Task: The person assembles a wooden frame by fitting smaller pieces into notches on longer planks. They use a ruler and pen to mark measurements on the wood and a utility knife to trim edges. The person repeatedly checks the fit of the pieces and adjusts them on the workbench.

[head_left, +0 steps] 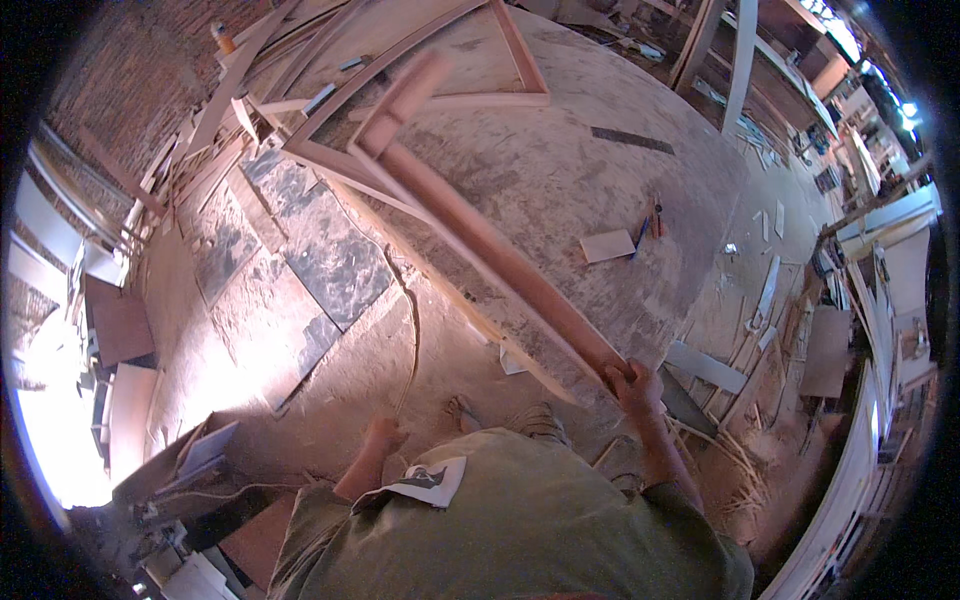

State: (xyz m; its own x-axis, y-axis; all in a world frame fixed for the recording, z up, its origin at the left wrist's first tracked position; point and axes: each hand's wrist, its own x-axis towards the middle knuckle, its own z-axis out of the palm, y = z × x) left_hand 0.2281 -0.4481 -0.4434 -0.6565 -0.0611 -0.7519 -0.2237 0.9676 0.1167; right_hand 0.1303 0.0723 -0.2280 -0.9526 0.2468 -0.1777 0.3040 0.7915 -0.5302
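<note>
My right hand (636, 386) is closed round the near end of a long, reddish-brown L-shaped wooden frame piece (500, 250). From there it slants away to the far left across the worktable (480, 150), and its short arm at the far end is slightly blurred. Behind it on the table lies another wooden frame (520, 50), partly crossed by the held piece. My left hand (385, 438) hangs low at my left side, away from the wood. Its fingers look curled, and whatever may be inside them is hidden.
A small pale board (607, 246) lies on the table beside red-handled pliers (657, 220). Farther off is a dark flat strip (632, 140). A cord (414, 320) runs down from the table's left edge. Wood offcuts (740, 460) litter the floor at right; planks lean around the room.
</note>
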